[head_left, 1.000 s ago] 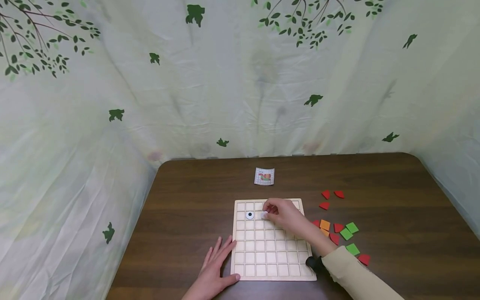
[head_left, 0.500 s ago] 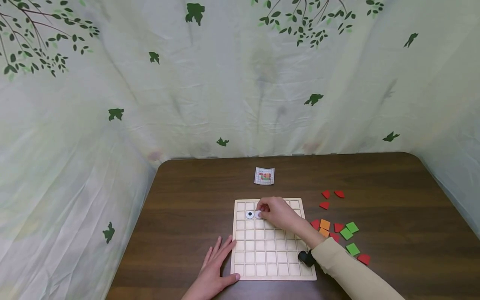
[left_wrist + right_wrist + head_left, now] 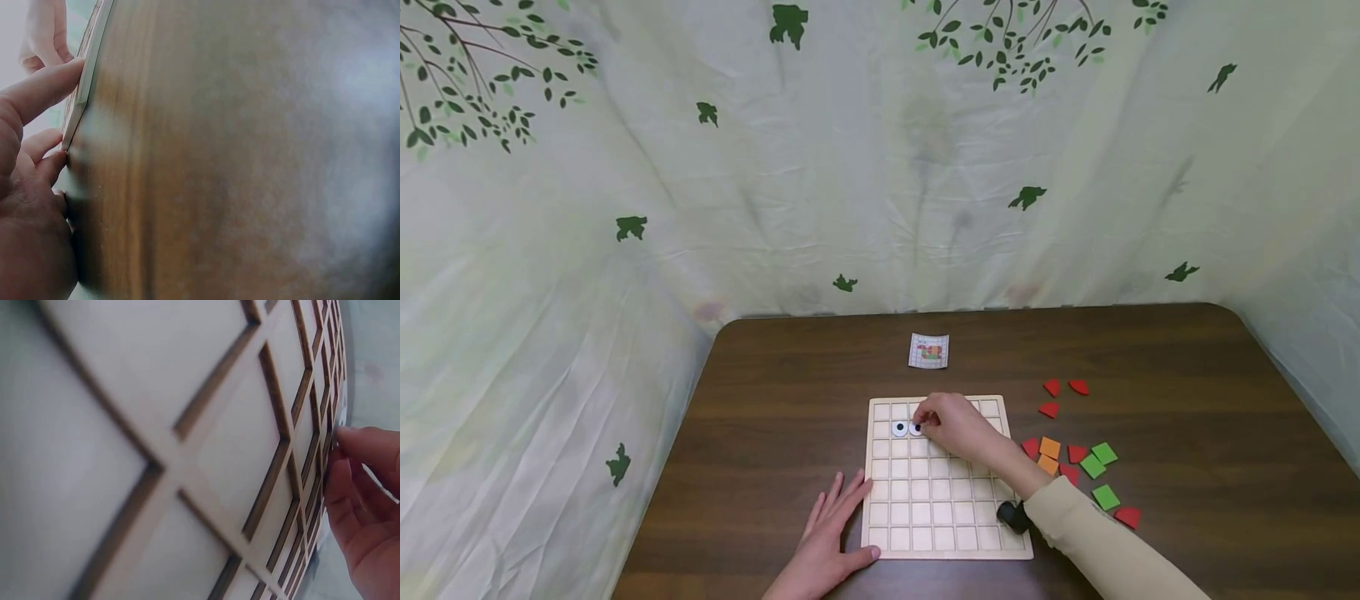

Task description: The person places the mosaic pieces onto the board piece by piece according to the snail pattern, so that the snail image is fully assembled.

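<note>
A pale wooden grid board (image 3: 942,516) lies on the brown table. One round white piece with a black dot, like an eye (image 3: 899,428), sits in a cell of its second row. My right hand (image 3: 957,425) pinches a matching eye piece (image 3: 915,429) at the cell just right of it, and its fingers cover part of this piece. In the right wrist view the fingertips (image 3: 342,435) are down at the grid's surface. My left hand (image 3: 829,540) rests at the board's left side, fingers spread, with thumb and fingertips touching the edge.
Right of the board lie loose red pieces (image 3: 1078,387), orange squares (image 3: 1049,448) and green squares (image 3: 1105,453), some beside my right forearm. Behind the board is a small card (image 3: 928,352) with a coloured grid picture. A leaf-patterned curtain (image 3: 880,167) stands behind the table.
My right hand has moved slightly left, bringing the second eye piece beside the first. Its black dot now shows next to my fingers. The left hand has stayed in place.
</note>
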Demonstrator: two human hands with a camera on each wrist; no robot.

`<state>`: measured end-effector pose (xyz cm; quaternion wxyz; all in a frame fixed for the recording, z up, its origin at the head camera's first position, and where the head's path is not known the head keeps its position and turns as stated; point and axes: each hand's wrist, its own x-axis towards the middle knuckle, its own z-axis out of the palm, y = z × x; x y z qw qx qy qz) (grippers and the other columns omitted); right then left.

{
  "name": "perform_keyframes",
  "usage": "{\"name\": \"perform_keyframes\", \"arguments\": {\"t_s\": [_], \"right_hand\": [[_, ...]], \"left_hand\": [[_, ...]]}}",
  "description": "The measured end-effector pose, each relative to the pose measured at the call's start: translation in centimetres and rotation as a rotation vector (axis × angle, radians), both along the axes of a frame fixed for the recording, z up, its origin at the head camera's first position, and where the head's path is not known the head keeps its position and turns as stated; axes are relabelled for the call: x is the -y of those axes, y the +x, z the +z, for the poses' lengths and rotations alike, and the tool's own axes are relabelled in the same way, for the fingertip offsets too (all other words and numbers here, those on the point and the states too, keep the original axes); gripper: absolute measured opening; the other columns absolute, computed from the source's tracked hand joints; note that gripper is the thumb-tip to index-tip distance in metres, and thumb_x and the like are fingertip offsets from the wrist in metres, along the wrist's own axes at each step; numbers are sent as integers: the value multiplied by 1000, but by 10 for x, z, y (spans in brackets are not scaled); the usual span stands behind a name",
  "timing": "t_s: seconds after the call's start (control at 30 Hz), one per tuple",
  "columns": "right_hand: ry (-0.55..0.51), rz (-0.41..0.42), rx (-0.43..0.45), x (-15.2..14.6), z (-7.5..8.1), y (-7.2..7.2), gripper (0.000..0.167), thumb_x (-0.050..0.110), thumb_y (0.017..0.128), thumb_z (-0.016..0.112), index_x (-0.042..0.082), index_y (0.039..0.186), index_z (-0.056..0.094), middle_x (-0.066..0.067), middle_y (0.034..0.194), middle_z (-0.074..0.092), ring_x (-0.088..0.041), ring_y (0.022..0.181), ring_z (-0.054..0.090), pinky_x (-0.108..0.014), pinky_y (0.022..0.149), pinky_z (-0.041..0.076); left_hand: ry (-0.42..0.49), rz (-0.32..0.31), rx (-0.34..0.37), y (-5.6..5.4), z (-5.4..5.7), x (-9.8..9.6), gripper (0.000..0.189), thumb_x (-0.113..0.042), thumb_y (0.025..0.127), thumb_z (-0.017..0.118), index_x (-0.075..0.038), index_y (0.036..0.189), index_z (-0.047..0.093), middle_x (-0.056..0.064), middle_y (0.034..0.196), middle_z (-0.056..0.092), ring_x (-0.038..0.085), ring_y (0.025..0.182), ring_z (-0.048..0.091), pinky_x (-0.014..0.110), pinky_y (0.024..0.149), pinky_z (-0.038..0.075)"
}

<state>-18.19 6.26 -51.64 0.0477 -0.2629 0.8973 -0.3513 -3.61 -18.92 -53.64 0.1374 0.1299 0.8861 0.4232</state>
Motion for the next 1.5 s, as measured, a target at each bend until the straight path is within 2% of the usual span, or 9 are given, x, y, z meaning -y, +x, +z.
{"name": "perform_keyframes", "arguments": {"t_s": [0.33,0.63,0.87,1.13,1.33,1.5], "right_hand": [[-20,-37,128,-21,7,14,14,7,88,68,16,98,73,11,81,61,-9,75,55,-29,69,48],[-59,-64,122,-34,10,24,14,4,88,68,14,98,73,8,80,62,-9,73,55,-28,67,48],[-64,-46,91,-21,7,19,15,7,88,70,14,101,73,11,81,61,-8,73,54,-28,66,47],[-18,11,133,0,4,10,24,15,84,77,16,107,73,6,83,59,-12,74,51,-29,66,44],[8,27,83,7,4,6,22,15,82,80,14,103,74,1,82,59,-11,69,50,-28,61,42],[10,8,63,6,2,4,20,13,82,79,14,101,74,2,81,57,-10,70,49,-27,61,43]], "left_hand": [[6,1,8,-1,-3,0,83,-29,79,80,-18,151,40,2,161,26,34,149,3,55,111,-4],[6,12,30,-1,0,2,84,-28,79,80,-20,151,40,3,161,24,35,149,2,57,110,-5],[5,3,20,-2,-2,2,83,-30,80,80,-19,151,40,2,161,25,35,149,2,57,110,-4],[7,-7,31,-2,-2,2,83,-29,80,79,-19,152,39,3,161,24,35,149,1,57,110,-5],[14,-11,27,-2,-2,2,83,-28,80,79,-19,152,38,2,161,24,35,149,1,56,110,-5],[12,-10,34,-2,-3,2,83,-29,80,79,-20,152,38,2,161,23,35,149,1,57,110,-5]]}}
